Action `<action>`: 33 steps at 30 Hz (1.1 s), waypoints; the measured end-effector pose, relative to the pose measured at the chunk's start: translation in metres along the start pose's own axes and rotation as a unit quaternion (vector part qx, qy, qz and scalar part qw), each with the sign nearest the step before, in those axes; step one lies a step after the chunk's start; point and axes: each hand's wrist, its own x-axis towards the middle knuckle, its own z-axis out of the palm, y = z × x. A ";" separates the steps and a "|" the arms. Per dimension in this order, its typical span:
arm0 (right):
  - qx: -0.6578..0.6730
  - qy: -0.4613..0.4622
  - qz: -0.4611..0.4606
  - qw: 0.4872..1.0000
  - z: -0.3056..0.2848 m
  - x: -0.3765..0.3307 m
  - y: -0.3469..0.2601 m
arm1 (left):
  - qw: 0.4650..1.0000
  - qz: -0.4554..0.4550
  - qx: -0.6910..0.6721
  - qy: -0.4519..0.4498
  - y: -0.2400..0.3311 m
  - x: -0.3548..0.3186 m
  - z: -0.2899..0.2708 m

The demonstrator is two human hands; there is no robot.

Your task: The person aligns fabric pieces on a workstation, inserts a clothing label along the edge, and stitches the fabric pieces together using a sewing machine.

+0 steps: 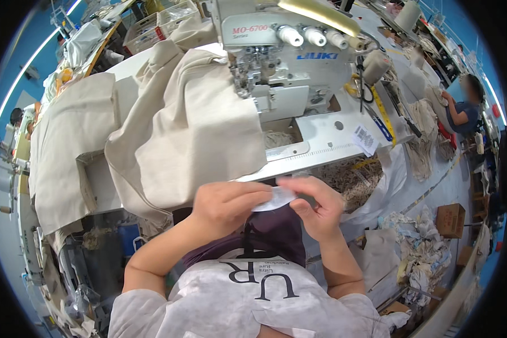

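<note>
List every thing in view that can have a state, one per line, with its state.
Left hand: closed, pinching the white label.
Right hand: fingers curled, pinching the same label.
White label: held between both hands, slightly bent.
Beige cloth: crumpled, draped over the table's front edge.
Sewing machine: no cloth at its needle.
Scissors: lying on the table, right of the machine.

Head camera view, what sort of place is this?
Most likely a garment sewing workshop: an industrial sewing machine on a white table, beige fabric pieces piled beside it, and a bin of thread and cloth scraps below.
</note>
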 end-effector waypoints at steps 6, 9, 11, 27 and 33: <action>-0.084 0.014 0.130 0.988 0.033 0.034 0.028 | 0.952 -0.252 -0.131 0.119 -0.002 -0.067 -0.033; -0.017 -0.025 0.262 0.965 0.048 0.045 0.023 | 0.925 -0.284 -0.197 0.157 -0.002 -0.081 -0.034; 0.003 -0.030 0.276 0.961 0.050 0.042 0.033 | 0.911 -0.287 -0.224 0.193 -0.004 -0.084 -0.035; -0.274 -0.008 -0.004 0.962 0.043 0.045 -0.020 | 0.993 -0.002 0.023 0.120 -0.001 -0.050 -0.025; 0.142 -0.085 0.213 0.963 0.047 0.081 -0.043 | 0.994 0.037 0.050 0.087 0.007 -0.012 0.006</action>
